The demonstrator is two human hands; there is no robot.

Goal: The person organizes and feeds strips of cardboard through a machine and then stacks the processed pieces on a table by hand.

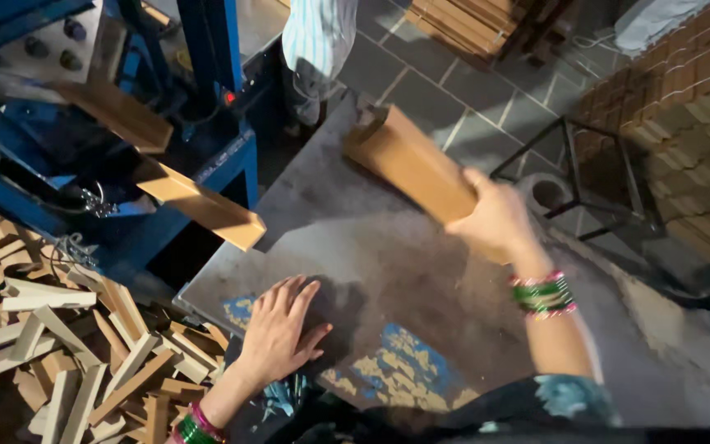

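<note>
Working left to right, I saw the pale scrap offcuts (67, 362) heaped loose on the floor by the blue machine (207, 123), where angled cardboard pieces (199, 205) jutted out. My left hand (277, 329) lay flat on the worn metal desk (388, 247), fingers (289, 292) spread wide, holding nothing. My right hand (495, 218) gripped the near end of a long brown cardboard bundle (408, 160), its far end tilted onto the desk. I judged a firm, square grip best, since the smooth strips could slide apart.

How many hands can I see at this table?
2. The left hand lies flat on the metal table; the right hand grips a cardboard bundle. A bystander's hands are hidden.
</note>
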